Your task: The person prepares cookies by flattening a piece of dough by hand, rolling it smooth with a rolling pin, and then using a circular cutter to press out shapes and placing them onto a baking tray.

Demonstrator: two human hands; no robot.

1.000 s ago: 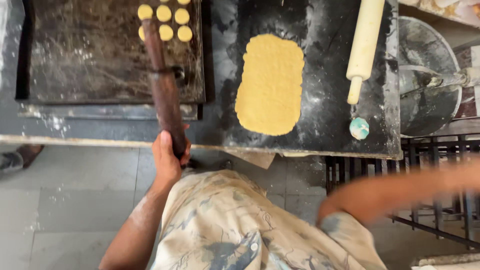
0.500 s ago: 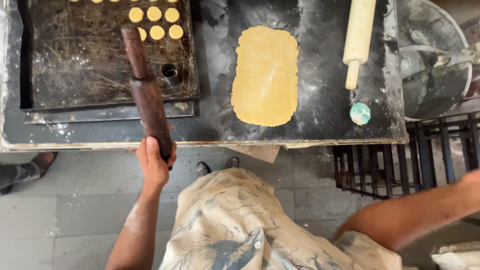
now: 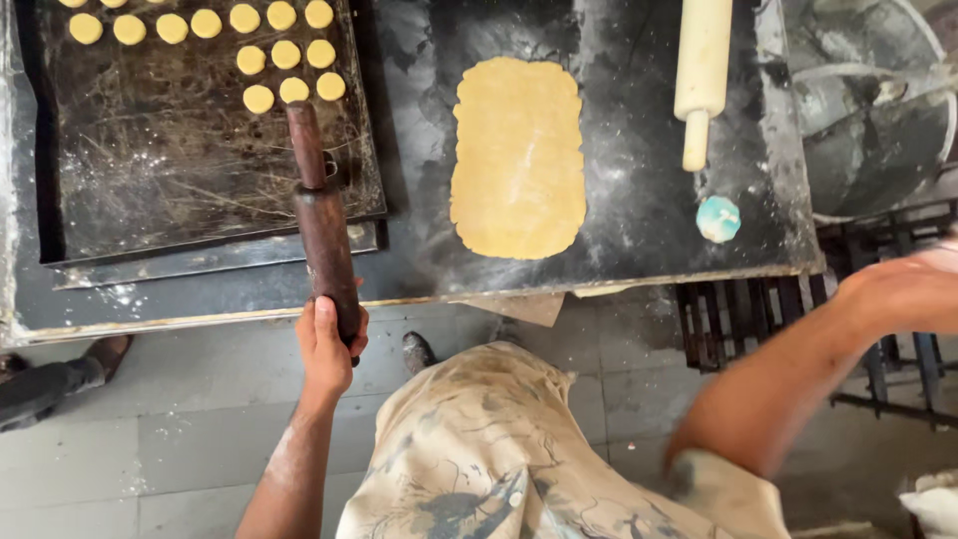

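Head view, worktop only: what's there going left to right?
Dark baking tray with small dough rounds → dark rolling pin, gripped by the left hand → rolled dough sheet → pale rolling pin → small teal round cutter → metal bowl.

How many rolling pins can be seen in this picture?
2. The dark rolling pin is in the left hand, over the edge of the tray. The pale rolling pin lies on the black worktop, right of the dough sheet; its top end is cut off.

Dark floured worktop (image 3: 639,240), black baking tray (image 3: 150,190), rolled yellow dough sheet (image 3: 517,160), pale rolling pin (image 3: 702,70), small teal cutter (image 3: 718,219)
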